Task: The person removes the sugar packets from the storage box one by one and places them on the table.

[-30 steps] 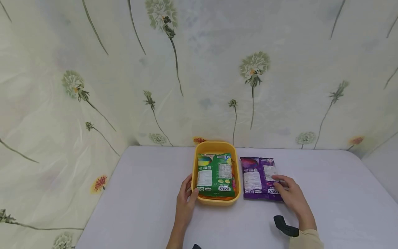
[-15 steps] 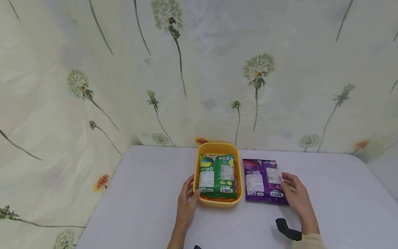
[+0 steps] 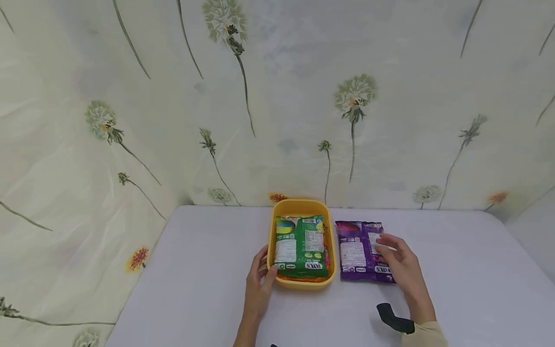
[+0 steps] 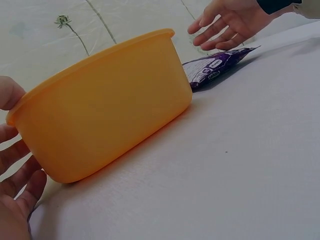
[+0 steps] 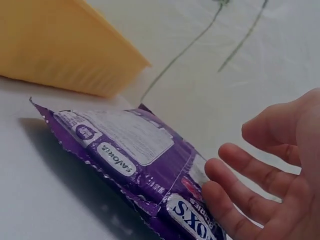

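Observation:
A yellow plastic tub [image 3: 299, 286] stands on the white table. My left hand [image 3: 258, 290] grips its near left side, thumb at the rim and fingers along the outer wall [image 4: 110, 110]. Inside lies a green candy bag [image 3: 305, 246] marked FOX'S, on top of orange and pink packaging mostly hidden beneath it. To the tub's right, a purple FOX'S candy bag [image 3: 353, 258] lies flat, printed back upward. My right hand [image 3: 404, 266] hovers at its right side, fingers relaxed and slightly bent, holding nothing. In the right wrist view the fingertips [image 5: 216, 192] overlap the bag's edge; contact is unclear.
The white table [image 3: 208, 270] runs back to a wall covering [image 3: 286, 96] printed with dandelions, and the tub stands near that back edge. A black strap piece [image 3: 394, 319] sits at my right wrist beside a beige sleeve [image 3: 425, 335].
My right hand slid to the purple bag's right edge, then lifted and moved back left over it. My left hand stays on the tub. The head view shifted slightly.

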Demonstrator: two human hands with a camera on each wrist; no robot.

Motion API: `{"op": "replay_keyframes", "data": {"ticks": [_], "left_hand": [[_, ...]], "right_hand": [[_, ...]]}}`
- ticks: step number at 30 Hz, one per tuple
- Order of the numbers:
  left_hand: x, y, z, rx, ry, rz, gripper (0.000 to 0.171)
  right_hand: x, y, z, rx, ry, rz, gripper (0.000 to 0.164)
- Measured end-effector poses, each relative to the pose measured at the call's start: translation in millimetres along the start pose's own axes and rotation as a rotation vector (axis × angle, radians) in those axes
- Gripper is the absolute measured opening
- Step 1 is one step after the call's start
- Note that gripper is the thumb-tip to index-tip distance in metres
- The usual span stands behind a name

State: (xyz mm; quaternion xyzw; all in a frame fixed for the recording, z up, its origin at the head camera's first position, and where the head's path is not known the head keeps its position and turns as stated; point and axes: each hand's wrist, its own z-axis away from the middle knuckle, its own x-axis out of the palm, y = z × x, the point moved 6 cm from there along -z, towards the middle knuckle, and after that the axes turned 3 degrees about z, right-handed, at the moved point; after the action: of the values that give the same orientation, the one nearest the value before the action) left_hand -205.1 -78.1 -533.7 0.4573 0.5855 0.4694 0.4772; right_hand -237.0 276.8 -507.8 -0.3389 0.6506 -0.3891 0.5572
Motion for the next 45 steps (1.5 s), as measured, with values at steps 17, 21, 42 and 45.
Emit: {"op": "replay_keyframes", "data": {"ticks": [17,21,42,45], "left_hand": [[-2.5,27.2,7.8,-0.015,-0.005,0.002,0.053],[-2.4,33.5,8.4,-0.008,-0.016,0.007,0.053],[0.7,-1.3,0.2,-0.003,0.018,0.01,0.052],[0.5,2.6,1.2,-0.015,0.017,-0.004,0.053]], "right_hand": [[9.7,-19.6,-0.9,-0.205,0.004,-0.074,0.045],[11.8,-33.6,4.2,-0.213,-0.016,-0.11,0.043],[15.1,-55.5,9.2,-0.196,-0.054,-0.171,0.04],[16.5,-57.5,9.7,-0.197,-0.06,-0.19,0.039]]}}
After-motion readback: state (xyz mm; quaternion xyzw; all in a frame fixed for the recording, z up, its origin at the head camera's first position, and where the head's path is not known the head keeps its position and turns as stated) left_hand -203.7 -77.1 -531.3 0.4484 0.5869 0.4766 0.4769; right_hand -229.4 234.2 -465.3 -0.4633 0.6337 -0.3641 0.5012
